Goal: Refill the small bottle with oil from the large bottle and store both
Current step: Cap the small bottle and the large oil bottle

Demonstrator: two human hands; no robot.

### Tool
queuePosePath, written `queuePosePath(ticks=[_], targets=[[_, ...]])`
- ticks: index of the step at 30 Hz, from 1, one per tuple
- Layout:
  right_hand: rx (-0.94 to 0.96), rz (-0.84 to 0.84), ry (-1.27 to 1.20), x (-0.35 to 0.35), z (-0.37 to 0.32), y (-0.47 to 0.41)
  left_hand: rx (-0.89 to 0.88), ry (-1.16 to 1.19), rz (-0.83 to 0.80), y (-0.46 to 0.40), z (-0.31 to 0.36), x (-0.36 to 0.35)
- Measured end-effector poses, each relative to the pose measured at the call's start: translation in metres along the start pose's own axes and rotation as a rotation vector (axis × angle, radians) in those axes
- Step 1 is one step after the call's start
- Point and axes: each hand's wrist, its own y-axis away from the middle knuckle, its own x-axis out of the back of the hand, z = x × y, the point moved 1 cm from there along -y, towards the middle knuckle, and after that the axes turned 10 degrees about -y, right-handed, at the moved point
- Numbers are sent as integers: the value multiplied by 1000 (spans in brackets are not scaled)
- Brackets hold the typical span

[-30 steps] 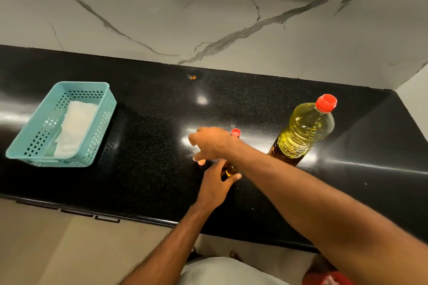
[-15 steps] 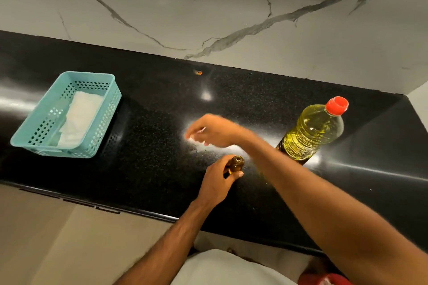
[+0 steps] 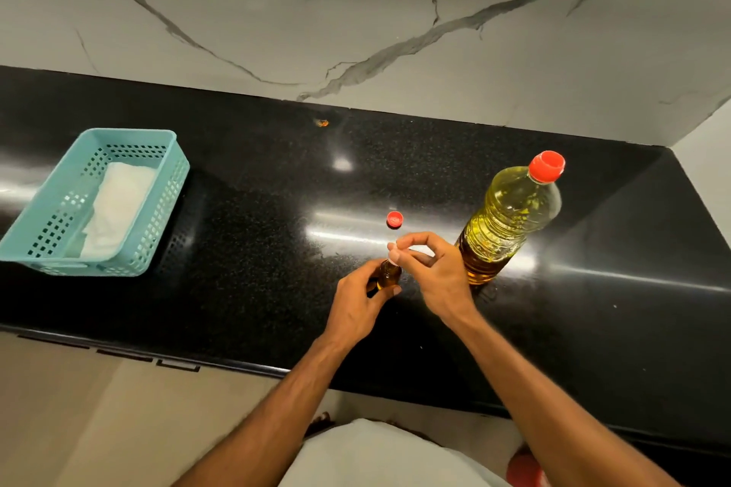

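On the counter, far left: teal basket [image 3: 99,202] w/ a white cloth [image 3: 118,210] lying inside; likely storage spot, well apart from the bottles.
Counter: black, glossy stone [image 3: 257,249]; expect anything oily to skid on it.
Small cap: red cap [image 3: 394,219] lies loose on the counter just behind your hands, apart from both bottles.
Left hand: your left hand [image 3: 356,308] grips the small bottle [image 3: 388,274] round its body, thumb on the near side, fingers curled behind.
Small bottle: amber, upright on the counter, between your two hands, cap off. Prob. glass, so stiff but breakable; light, tips easily. Hold it low round the body, as you do now.
Right hand: your right hand [image 3: 431,273] is at the bottle's mouth, thumb and forefinger pinched narrow on a small pale bit [image 3: 393,255], poss. an inner plug; too small to tell for sure. Other fingers loosely curled.
Large bottle: clear plastic, yellow oil, stands just right of your right hand [image 3: 510,217], red lid [image 3: 547,167] on. Nearly full, so heavy; thin walls will squeeze in and surge oil if you grip hard. Take it mid-body on the ribs, support the base when tipping.
Step, as I judge it: opening the small bottle; pouring not yet begun.
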Motion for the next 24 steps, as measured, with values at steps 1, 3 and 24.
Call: queuePosePath(ticks=[1, 3, 24], targets=[[13, -7, -12, -1, 3, 1, 0, 10, -1, 0, -1, -1], [49, -35, 12, -4, 5, 4, 3, 29, -4, -1, -3, -2], [350, -272, 1151, -7, -23, -5, -29, 29, 10, -2, -5, -3]])
